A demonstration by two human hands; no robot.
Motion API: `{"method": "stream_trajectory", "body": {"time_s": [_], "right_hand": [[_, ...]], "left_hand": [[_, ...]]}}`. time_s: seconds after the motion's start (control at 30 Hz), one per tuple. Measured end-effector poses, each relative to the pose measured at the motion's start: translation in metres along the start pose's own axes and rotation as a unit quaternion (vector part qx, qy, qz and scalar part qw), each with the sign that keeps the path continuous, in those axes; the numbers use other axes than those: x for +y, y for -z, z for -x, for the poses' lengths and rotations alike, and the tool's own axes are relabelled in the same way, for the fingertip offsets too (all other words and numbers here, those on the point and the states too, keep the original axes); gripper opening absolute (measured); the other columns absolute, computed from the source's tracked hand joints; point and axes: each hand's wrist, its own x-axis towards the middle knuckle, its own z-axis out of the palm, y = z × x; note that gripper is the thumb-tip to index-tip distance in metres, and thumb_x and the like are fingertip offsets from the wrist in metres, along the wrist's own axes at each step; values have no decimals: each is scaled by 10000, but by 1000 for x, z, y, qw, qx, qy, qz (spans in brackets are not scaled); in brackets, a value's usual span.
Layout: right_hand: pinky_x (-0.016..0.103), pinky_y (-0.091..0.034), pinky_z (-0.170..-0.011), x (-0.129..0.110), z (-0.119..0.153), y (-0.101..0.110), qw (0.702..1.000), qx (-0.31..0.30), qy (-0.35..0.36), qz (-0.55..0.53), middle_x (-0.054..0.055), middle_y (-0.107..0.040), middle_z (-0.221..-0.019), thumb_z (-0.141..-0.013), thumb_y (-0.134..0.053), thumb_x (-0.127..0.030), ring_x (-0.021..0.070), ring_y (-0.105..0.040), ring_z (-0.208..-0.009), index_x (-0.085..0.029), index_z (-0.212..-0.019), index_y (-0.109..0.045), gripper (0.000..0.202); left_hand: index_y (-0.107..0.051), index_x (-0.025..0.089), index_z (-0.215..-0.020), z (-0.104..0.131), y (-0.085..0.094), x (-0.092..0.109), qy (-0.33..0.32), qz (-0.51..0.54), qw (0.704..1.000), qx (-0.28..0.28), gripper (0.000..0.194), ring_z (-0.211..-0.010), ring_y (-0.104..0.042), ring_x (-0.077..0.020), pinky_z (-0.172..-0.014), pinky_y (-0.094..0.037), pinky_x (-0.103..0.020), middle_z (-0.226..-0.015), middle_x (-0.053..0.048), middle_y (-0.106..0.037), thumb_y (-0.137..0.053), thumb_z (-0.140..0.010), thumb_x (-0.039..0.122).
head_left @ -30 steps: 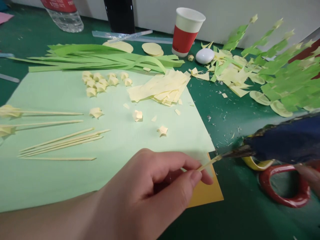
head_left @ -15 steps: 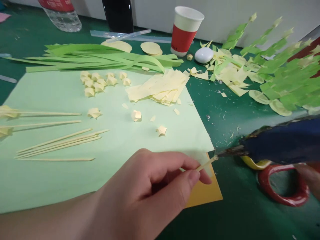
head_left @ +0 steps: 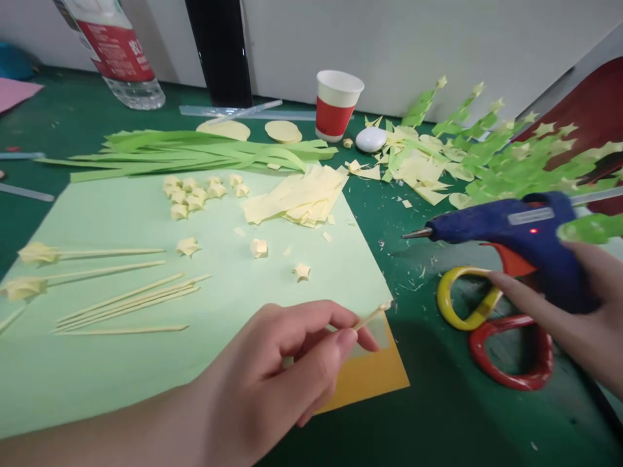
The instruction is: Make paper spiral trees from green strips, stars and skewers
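Stick by sheet's corner, scissors at 3 o'clock

Left hand [head_left: 302, 363] pinches the stick [head_left: 370, 318]; right hand [head_left: 579, 305] grips the glue gun [head_left: 491, 222] at 2 o'clock. Scrap-strewn counter [head_left: 413, 259] separates green sheet [head_left: 121, 370] from scissors [head_left: 545, 363]. Cup [head_left: 333, 117] at 12.

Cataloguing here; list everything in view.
bottle: one, clear, back
tall object: one, black, back
cup: one, white-red, back
oval object: one, white, back
plastic sticks: several, clear, back
paper discs: several, cream, back
strips: many, green, back
strip pile: one, cream, centre
stars: over ten, cream, centre
loose sticks: several, cream, left
stemmed shapes: two, cream, left
scraps: many, cream-green, right
paper plants: several, green, right
sheets: two, pale green, orange, centre
card: one, pink, left
glue gun: one, blue, right
ring handles: two, yellow, red, right
table: one, green, beneath
left hand: one, centre, with stick
right hand: one, at glue gun
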Motion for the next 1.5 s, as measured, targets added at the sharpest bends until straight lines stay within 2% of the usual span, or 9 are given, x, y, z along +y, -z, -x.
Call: {"method": "stream_trajectory", "body": {"time_s": [0.17,0.3,0.4,0.57,0.73,0.87,1.2,1.37,1.5], "right_hand": [[345,-364,-353,-18,-10,3,997,-73,-21,-18,58,-496,-491,-484,-30,-918,220,-473,-376,-257,-584,-371,750],[379,-435,-446,-19,0,8,991,86,103,10,163,-566,-838,-752,-58,-741,281,-566,-662,-186,-819,-564,754],[325,-477,-557,-33,12,23,954,133,199,-178,100,-590,-809,-854,-345,-530,220,-573,-700,-228,-798,-622,414],[213,-450,-454,-81,25,41,836,-158,139,-507,43,-619,-680,-766,-579,-322,151,-576,-583,-238,-678,-677,156],[202,-456,-439,-109,32,36,646,-312,57,-694,-28,-428,-526,-753,-569,-245,72,-464,-413,-179,-525,-590,237],[181,-454,-491,-107,38,32,594,-358,22,-721,-31,-430,-547,-743,-608,-185,65,-455,-478,-182,-500,-581,245],[152,-435,-549,-99,32,38,603,-321,-26,-730,-14,-491,-663,-715,-666,-269,80,-475,-602,-238,-575,-658,143],[148,-324,-431,-93,21,46,666,-249,-60,-700,-22,-410,-579,-690,-674,-383,71,-324,-506,-225,-554,-634,212],[185,-271,-421,-89,17,45,658,-259,-96,-700,-31,-351,-517,-654,-681,-456,71,-271,-470,-211,-534,-603,284]], "left_hand": [[-543,173,-803,-2,1,-3,-25,38,999,-17,173,-502,-460,-81,-512,-350,-189,-536,47,-539,-419,-856,282],[-495,176,-733,0,-1,-1,-53,59,997,4,216,-633,-523,-98,-612,-394,-195,-664,15,-659,-401,-890,289],[-476,181,-726,3,-5,-3,-78,62,995,6,231,-703,-554,-105,-641,-400,-196,-768,1,-704,-389,-903,303],[-498,182,-727,7,-18,-13,-102,126,987,3,236,-763,-586,-104,-728,-425,-192,-797,9,-707,-436,-878,354],[-547,171,-731,12,-25,-17,-151,106,983,-16,248,-775,-586,-104,-728,-433,-177,-771,4,-690,-452,-868,354],[-589,156,-719,15,-24,-16,-173,112,978,-33,258,-762,-606,-114,-765,-443,-195,-765,-20,-697,-465,-862,332],[-624,194,-822,10,-8,1,-148,-116,982,27,189,-715,-553,-134,-641,-419,-222,-753,21,-630,-552,-778,362],[-534,192,-727,1,22,21,-202,-463,848,163,123,-755,-516,-185,-654,-403,-292,-761,2,-562,-530,-770,306],[-530,200,-839,-6,36,22,-167,-577,779,180,149,-865,-512,-240,-704,-418,-353,-883,-36,-581,-528,-757,324]]}}
